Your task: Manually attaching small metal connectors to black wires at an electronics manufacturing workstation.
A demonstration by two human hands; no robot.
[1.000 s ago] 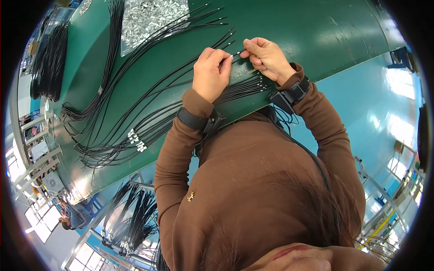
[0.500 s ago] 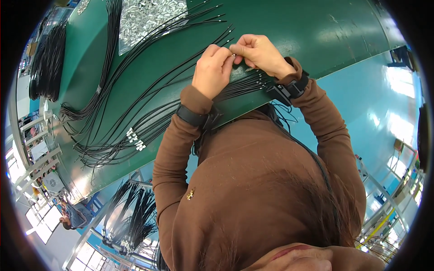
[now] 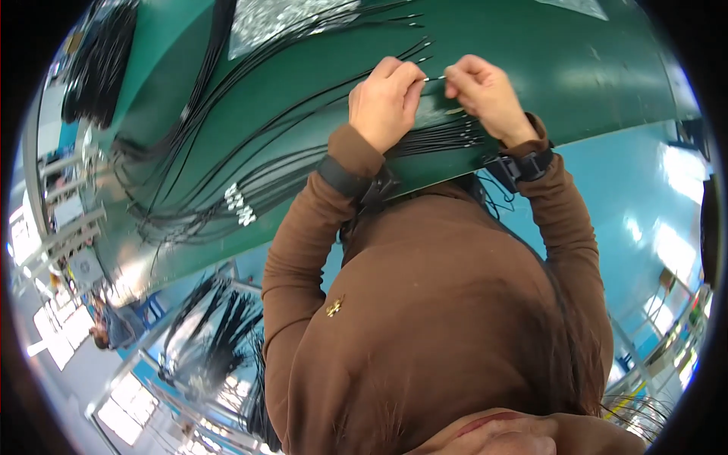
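Observation:
My left hand [image 3: 385, 102] pinches a thin black cable [image 3: 434, 78] over the green table, and a short length of its end sticks out past the fingertips. To the right of it, my right hand [image 3: 484, 95] is closed, thumb and finger pressed together at the tip of that cable. Whatever sits inside the right fingertips is too small to make out. Below both hands lies a row of black cables [image 3: 436, 139] with small light metal tips. Other loose cable ends [image 3: 413, 53] lie just beyond my left hand.
A clear bag of small silvery metal pieces [image 3: 292, 17] lies at the far side of the green table [image 3: 561, 91]. White connectors [image 3: 239, 205] cluster on the cables at left. A thick black cable bundle [image 3: 102, 64] is at far left; more cables hang below the table's edge.
My hands have drawn slightly apart, showing a short stretch of cable between them. The view has shifted, so table and hands sit farther right and the bag higher in the picture.

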